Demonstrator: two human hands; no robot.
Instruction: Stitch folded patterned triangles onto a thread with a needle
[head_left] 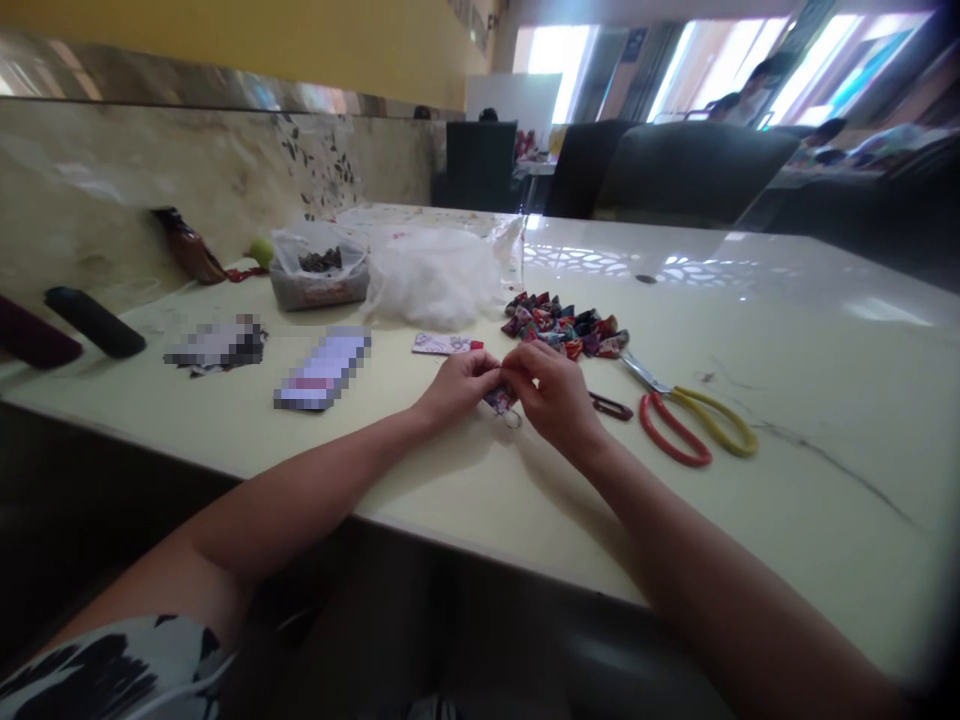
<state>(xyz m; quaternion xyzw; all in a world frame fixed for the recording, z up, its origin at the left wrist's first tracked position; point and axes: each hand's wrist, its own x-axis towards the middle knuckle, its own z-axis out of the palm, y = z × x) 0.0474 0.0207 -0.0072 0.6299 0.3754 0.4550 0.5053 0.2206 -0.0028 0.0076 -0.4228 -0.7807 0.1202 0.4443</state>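
Note:
My left hand [460, 390] and my right hand [553, 392] meet above the table, fingertips pinched close together. Between them is a small patterned fabric piece [501, 400], partly covered by my fingers; a thin loop hangs at its lower edge. Whether a needle is in my right fingers is too small to tell. Just beyond my hands lies a heap of small printed fabric pieces [562, 325]. To the right rest scissors [679, 420] with one red and one yellow handle. A dark red slim tool [611, 406] sits beside my right hand.
Behind my hands lie a flat patterned strip [442, 345], a plastic bag of white stuffing [431, 280] and a bag with dark contents [319, 275]. Leftward are a blurred-out packet [324, 368], a blurred-out pile [217, 345] and a dark cylinder [96, 322]. Chairs and people are beyond.

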